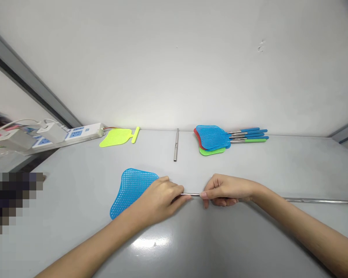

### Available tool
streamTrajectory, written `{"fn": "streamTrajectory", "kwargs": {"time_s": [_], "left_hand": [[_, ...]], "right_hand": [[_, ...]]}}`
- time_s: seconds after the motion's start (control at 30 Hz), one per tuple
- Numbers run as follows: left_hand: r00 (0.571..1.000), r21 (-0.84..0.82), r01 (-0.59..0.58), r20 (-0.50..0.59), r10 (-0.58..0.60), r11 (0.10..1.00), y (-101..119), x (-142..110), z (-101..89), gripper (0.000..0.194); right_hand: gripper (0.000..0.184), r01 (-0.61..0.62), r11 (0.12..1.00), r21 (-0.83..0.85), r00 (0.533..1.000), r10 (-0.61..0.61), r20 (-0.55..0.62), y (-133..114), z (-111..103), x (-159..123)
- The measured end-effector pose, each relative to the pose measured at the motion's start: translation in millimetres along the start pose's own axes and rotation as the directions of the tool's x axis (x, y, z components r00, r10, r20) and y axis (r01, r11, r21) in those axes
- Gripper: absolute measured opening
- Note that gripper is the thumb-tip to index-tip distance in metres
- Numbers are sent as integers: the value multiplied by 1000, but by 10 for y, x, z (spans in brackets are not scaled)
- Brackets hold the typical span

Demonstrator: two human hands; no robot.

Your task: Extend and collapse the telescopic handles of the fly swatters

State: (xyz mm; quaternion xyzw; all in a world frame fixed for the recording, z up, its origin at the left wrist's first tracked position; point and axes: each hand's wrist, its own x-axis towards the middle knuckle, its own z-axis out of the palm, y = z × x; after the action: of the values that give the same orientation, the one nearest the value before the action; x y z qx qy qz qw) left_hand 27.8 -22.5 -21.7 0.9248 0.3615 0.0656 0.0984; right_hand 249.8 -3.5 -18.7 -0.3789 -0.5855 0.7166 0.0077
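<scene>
A blue fly swatter [135, 187] with a perforated head is held low over the grey table, its head to the left. My left hand [165, 195] is closed around its neck, just right of the head. On the thin metal rod, a short way further right, my right hand [222, 191] closes with thumb and fingers. Between the two hands a bit of the rod shows bare. The long metal shaft [316, 200] runs on past my right wrist and out at the right edge, so its far end is out of view.
At the back lie a stack of fly swatters [213, 137] with blue and green handles, a metal tube [176, 144] and a yellow swatter head [117, 138] with a short crossbar. A white power strip [84, 132] with plugged-in adapters stands at the left, against the wall [174, 69].
</scene>
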Motion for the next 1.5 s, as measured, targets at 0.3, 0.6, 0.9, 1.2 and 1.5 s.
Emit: {"fn": "streamTrajectory", "kwargs": {"time_s": [0.3,0.6,0.9,1.2,1.5], "left_hand": [[1000,-136,-8,-26,5,991,-17,10,-88,31],[984,-79,12,-175,-26,997,-232,5,-124,28],[982,-36,41,-182,-47,999,-313,5,-123,27],[982,-41,18,-187,-25,999,-298,20,-119,26],[996,-40,14,-91,-18,999,-271,36,-113,29]], "right_hand": [[39,1,1000,-3,1000,-1,6,3,-36,0],[38,-25,999,21,999,25,24,42,-100,-8],[30,-8,999,33,999,10,-51,76,-251,-48],[30,21,1000,4,999,-21,-29,57,-291,-88],[33,-123,973,-195,992,118,-36,95,-492,-240]]}}
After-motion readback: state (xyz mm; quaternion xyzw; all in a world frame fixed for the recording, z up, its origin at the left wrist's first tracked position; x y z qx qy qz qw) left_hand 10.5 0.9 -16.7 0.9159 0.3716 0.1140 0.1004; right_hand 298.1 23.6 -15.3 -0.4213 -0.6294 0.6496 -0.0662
